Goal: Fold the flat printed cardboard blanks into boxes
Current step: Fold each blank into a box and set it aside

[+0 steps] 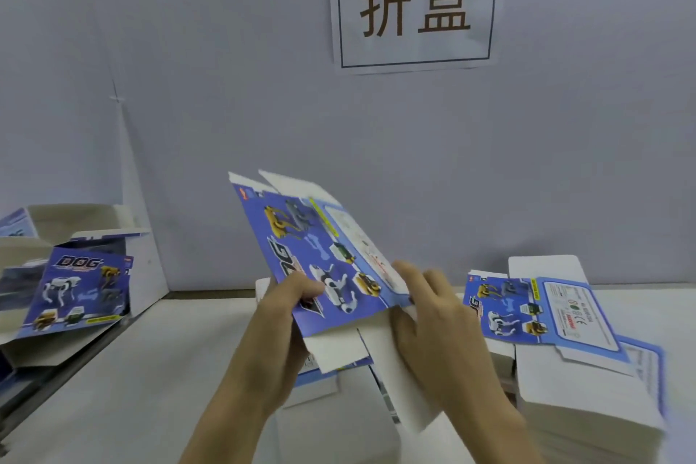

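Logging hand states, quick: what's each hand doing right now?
Left hand: grips the printed blank at its lower left edge.
Right hand: holds the same blank's right edge.

Pale grey wall behind. Paper sign, two dark characters, upper right. White surface below. Even light.

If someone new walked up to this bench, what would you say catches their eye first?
Probably the blue printed blank held up at centre, gripped by the left hand and the right hand at its lower edge. Next, the white sign with two large characters on the wall, upper right, then the stack of flat blanks at right.
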Demonstrator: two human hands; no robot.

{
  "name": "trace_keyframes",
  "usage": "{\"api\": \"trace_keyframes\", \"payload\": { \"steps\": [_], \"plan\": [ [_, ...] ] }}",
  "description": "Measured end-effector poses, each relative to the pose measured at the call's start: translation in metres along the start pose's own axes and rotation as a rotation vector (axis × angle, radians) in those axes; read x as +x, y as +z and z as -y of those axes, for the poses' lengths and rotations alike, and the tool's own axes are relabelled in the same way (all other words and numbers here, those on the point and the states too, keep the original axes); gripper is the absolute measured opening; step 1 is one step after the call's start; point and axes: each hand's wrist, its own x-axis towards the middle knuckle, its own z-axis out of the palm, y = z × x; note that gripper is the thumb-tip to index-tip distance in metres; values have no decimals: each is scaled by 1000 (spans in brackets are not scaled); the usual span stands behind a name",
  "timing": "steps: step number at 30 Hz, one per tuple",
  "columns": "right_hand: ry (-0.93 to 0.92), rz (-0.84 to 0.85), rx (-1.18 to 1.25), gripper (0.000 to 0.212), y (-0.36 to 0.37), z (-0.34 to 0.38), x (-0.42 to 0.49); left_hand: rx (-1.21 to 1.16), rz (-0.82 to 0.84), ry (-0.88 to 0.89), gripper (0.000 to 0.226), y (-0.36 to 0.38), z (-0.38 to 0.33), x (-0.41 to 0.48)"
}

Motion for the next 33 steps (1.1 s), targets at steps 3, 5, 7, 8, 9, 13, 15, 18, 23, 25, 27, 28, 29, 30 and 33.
{"api": "trace_keyframes", "payload": {
  "steps": [3,5,7,8,9,13,15,18,23,25,27,28,29,30,33],
  "plan": [
    [51,-125,137,36,1,-6,0,-7,11,19,36,2,-4,-4],
    [59,-165,156,34,-2,-12,1,-31,78,17,14,2,-3,-5],
    [72,-158,133,37,-2,-14,1,-19,135,6,22,1,0,-5],
    [67,-157,125,42,-2,-13,2,-10,147,9,25,2,1,-5],
    [32,-158,109,46,-2,-12,3,-8,169,17,28,3,2,-4],
    [-80,-129,187,64,7,-9,1,-48,150,66,41,0,-3,-2],
    [-66,-123,259,74,9,-11,1,-39,139,59,44,-5,-5,-1],
    [-61,-132,302,72,10,-14,2,-25,159,19,58,-13,-1,6],
    [26,10,659,55,-7,-16,5,70,69,15,41,-21,7,16],
    [116,220,975,65,-17,-23,8,77,51,29,53,-23,7,19],
    [241,443,1343,76,-25,-28,9,118,56,63,67,-26,5,20],
    [280,507,1462,78,-30,-26,10,166,73,84,71,-27,5,20],
    [309,526,1493,72,-31,-25,10,229,98,96,73,-26,6,19],
    [350,517,1465,61,-32,-22,10,297,125,97,75,-24,7,17],
    [521,423,1172,61,-25,-18,11,448,160,77,84,-15,15,15]
  ]
}}
